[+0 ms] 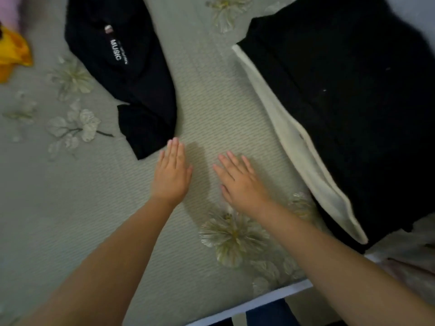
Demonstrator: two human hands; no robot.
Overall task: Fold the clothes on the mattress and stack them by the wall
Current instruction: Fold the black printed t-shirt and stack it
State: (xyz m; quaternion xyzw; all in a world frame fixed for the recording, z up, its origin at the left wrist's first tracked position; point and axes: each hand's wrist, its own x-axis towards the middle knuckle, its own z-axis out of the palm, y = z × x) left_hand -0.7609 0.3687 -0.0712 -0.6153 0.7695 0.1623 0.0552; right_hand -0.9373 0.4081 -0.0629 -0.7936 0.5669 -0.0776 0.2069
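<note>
I see the left hand (171, 175) flat and spread wide, palm down, fingers straight and close together, holding nothing. Its fingertips point up the picture and end just beside the lower corner of the black garment (127, 74), though I cannot tell whether they touch the cloth. The right hand (240, 182) is likewise wide and flat, palm down, fingers a little fanned and angled toward the upper left, gripping nothing. Both hover over or rest on the mattress (70, 208); I cannot tell which, though shadows lie close beside them. The two hands are near each other with a strip of bare bedcover between.

The mattress wears a pale grey-green textured cover printed with pale flowers. One printed bloom (233, 234) lies just under the right wrist.

The black garment is loosely bunched at upper left, with white lettering reading MUSIC on it and one corner folded over toward the left hand.

To the right sits the stack (341, 102): a large black folded piece on top of a cream folded piece (303, 158), whose edge shows along the stack's left side. The stack lies well apart from the MUSIC garment.

At the far left edge I see an orange cloth (14, 55), partly cut off.
</note>
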